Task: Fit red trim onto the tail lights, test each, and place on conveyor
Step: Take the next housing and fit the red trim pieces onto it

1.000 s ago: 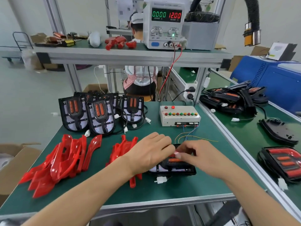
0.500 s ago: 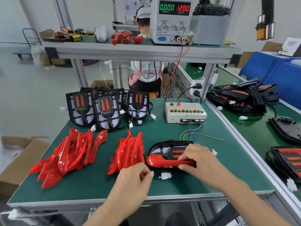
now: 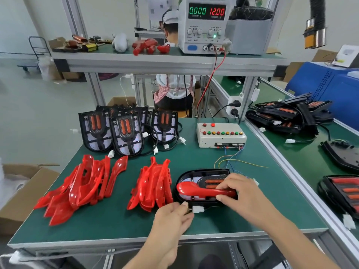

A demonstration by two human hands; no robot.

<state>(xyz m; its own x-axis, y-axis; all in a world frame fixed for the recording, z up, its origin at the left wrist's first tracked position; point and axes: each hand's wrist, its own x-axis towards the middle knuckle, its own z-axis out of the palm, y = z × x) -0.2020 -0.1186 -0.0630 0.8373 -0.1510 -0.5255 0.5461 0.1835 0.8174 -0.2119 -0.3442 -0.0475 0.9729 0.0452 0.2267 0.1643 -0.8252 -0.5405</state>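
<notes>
Tail light (image 3: 196,176) lies near the front edge of the tabletop (image 3: 120,226), just right of a red trim pile (image 3: 153,189). Right hand (image 3: 240,193) pinches the red trim piece (image 3: 194,190) onto it; fitting seems half done. Left hand (image 3: 172,216), fingers loosely curled, perhaps touches the white connector (image 3: 197,209). Next, pressing home; free room lies toward the front edge.

Your red trim (image 3: 206,191) is glossy, smooth plastic; the tail light (image 3: 196,176) housing glossy black plastic. Your counter (image 3: 194,226) has a matt green mat, edged in metal.
</notes>
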